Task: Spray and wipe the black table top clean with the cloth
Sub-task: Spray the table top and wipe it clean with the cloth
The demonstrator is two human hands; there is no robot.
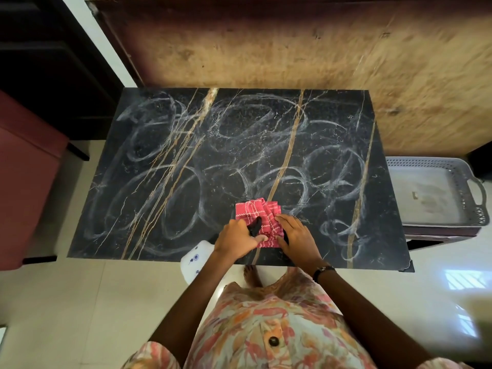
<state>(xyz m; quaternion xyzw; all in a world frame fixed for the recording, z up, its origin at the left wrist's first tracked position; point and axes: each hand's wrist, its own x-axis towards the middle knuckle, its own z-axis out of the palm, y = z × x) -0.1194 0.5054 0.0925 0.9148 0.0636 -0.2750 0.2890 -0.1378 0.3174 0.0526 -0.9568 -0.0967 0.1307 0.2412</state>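
From the head camera, the black table [186,166] carries white swirled smears over most of its top. A folded red checked cloth [257,217] lies near the table's near edge, a little right of its middle. The left hand [238,239] grips a spray bottle whose black trigger [255,227] shows over the cloth and whose white body [195,258] hangs past the near edge. The right hand [295,235] rests on the cloth, fingers straight. A grey tray [474,187] sits beyond the table's right edge.

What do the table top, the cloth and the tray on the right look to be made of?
Table top: polished black marble or a marble-look laminate, gold veins, white smears. Cloth: woven fabric, red with white checks, folded. Tray: grey moulded plastic, perforated rim.
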